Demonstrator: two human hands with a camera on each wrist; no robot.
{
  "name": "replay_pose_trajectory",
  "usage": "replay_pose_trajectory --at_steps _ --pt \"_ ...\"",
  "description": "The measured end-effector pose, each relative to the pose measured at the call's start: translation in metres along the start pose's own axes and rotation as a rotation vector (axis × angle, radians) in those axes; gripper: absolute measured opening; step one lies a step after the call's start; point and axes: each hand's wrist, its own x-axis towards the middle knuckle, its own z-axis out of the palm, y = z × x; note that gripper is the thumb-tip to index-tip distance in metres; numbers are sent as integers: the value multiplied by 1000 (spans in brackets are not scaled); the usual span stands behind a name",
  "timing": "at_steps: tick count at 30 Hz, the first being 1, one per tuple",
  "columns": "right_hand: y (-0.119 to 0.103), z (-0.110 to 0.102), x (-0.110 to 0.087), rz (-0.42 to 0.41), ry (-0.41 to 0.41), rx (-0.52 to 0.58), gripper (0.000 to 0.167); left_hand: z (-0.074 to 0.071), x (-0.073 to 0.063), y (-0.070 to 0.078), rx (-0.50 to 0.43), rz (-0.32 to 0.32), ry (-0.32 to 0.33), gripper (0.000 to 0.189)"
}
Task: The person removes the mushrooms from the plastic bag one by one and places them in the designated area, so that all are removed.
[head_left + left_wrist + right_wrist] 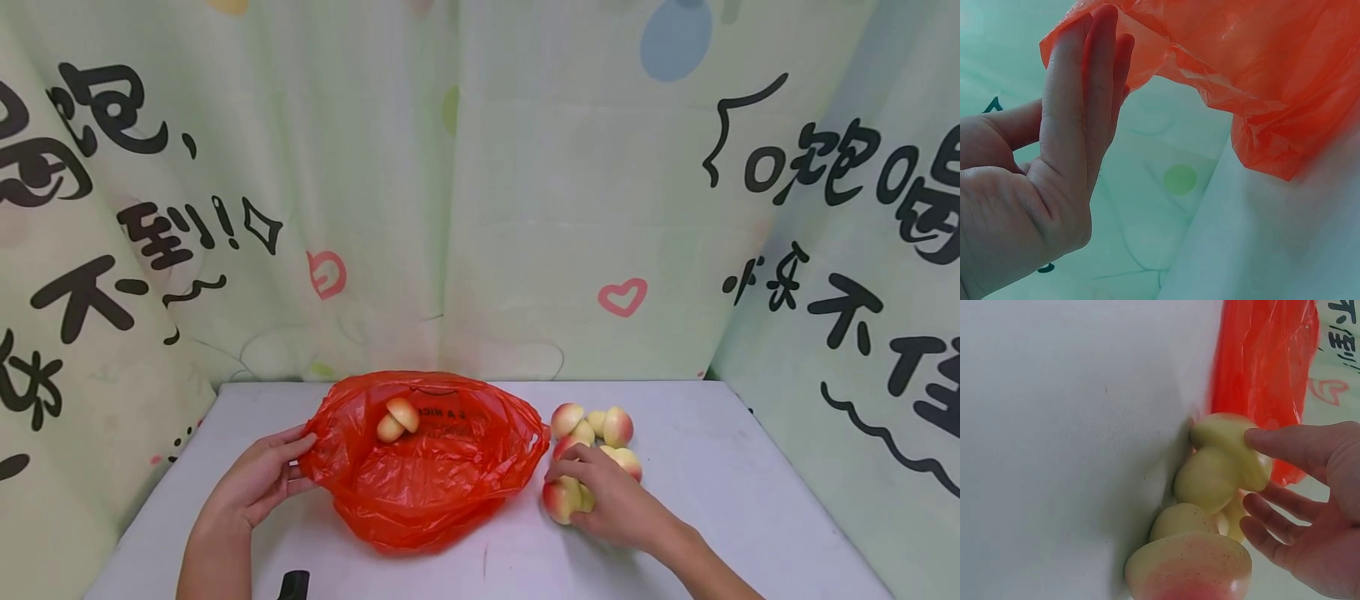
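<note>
A red plastic bag lies with its mouth spread wide, and an orange-tan mushroom sits inside it. At the bag's left rim my left hand holds the plastic film, its fingers long and nearly straight; the thumb tip is hidden in the left wrist view. Right of the bag, my right hand grips a red-and-yellow mushroom. Its thumb presses the yellowish surface of that mushroom in the right wrist view, with the index finger mostly hidden behind. Several similar mushrooms cluster just beyond this hand.
The white table meets patterned curtains at the back and both sides. A small black object shows at the bottom edge of the head view. The bag's right rim comes close to the cluster of mushrooms.
</note>
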Motion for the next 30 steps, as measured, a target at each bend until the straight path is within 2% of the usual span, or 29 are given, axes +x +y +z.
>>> replay_pose_trajectory --at_steps 10,17,24,30 --pt "-2 -3 0 -9 14 -5 44 1 -1 -1 3 -4 11 64" --pt "-8 -5 5 88 2 -8 34 1 -1 -1 8 -5 13 64" --pt "-14 -7 9 57 116 90 26 1 0 -1 1 -5 2 64" --pt "-23 -8 16 71 156 133 25 2 0 0 3 4 -10 64"
